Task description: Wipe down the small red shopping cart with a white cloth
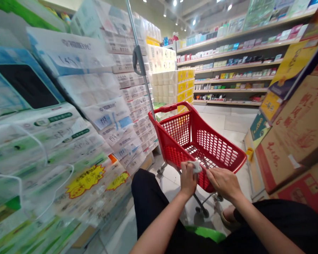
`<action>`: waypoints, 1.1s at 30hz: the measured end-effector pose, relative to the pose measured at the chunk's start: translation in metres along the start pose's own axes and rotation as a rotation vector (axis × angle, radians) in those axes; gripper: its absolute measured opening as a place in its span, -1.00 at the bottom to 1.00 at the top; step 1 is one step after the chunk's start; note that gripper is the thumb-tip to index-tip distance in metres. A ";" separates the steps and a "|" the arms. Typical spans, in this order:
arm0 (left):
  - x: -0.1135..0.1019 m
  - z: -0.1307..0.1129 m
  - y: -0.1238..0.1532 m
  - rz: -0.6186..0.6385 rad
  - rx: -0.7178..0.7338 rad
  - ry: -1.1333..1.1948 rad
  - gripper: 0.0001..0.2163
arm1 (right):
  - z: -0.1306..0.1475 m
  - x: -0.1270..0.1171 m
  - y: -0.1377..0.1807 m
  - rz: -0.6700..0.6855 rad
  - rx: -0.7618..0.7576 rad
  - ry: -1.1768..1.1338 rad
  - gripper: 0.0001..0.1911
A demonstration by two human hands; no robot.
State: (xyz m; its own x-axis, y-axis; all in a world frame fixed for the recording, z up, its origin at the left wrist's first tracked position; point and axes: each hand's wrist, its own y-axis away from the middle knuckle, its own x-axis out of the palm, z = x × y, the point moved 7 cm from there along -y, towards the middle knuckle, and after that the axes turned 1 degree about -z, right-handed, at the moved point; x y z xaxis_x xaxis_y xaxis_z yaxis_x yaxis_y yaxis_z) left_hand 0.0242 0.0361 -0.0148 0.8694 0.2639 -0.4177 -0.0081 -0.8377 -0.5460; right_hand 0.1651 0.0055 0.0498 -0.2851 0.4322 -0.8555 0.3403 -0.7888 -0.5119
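Note:
A red plastic shopping cart with lattice walls stands right in front of me, its basket facing up. My left hand is closed on a crumpled white cloth, held against the cart's near rim. To its right, my right hand has its fingers wrapped over the same rim, with the thumb along the edge. Most of the right fingertips are hidden behind the rim. Below, the cart's metal legs and casters rest on the floor.
Tall stacks of wrapped tissue packs rise on the left, with a phone and white cable on them. A metal pole with a grey grip stands at the cart's left. Cardboard boxes line the right; stocked shelves are behind.

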 end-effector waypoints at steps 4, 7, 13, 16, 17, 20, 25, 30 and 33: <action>-0.042 0.054 -0.053 -0.274 -0.234 -0.113 -0.77 | -0.005 -0.001 0.001 0.025 0.015 0.003 -0.54; -0.060 0.077 -0.076 -0.363 -0.321 -0.135 -0.74 | -0.004 0.000 0.002 0.028 0.025 -0.010 -0.55; -0.027 0.042 -0.032 -0.322 -0.204 -0.095 -0.77 | 0.001 0.002 0.002 0.010 0.026 -0.032 -0.59; 0.006 0.002 0.014 -0.182 -0.076 0.010 -0.79 | -0.002 0.004 0.003 0.006 0.024 -0.028 -0.59; 0.016 -0.012 0.027 -0.108 -0.018 0.043 -0.79 | -0.003 0.004 0.003 0.005 0.022 -0.023 -0.59; 0.032 -0.040 0.050 0.042 0.104 0.073 -0.80 | -0.007 0.004 0.005 -0.009 -0.010 -0.026 -0.58; 0.003 -0.045 0.006 -0.065 0.098 -0.020 -0.83 | -0.007 0.001 0.008 0.005 -0.042 -0.048 -0.55; -0.033 -0.062 -0.067 -0.137 0.160 -0.146 -0.74 | 0.000 0.001 0.006 -0.003 -0.026 -0.050 -0.56; -0.043 -0.072 -0.076 -0.153 0.133 -0.179 -0.76 | 0.003 0.004 0.005 0.000 -0.036 -0.055 -0.56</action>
State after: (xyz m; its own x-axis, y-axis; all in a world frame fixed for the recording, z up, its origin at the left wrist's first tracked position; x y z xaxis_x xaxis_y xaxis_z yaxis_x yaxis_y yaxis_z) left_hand 0.0226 0.0534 0.0970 0.7641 0.4734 -0.4382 0.0418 -0.7142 -0.6987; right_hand 0.1631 0.0022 0.0443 -0.3339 0.4067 -0.8504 0.3717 -0.7722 -0.5153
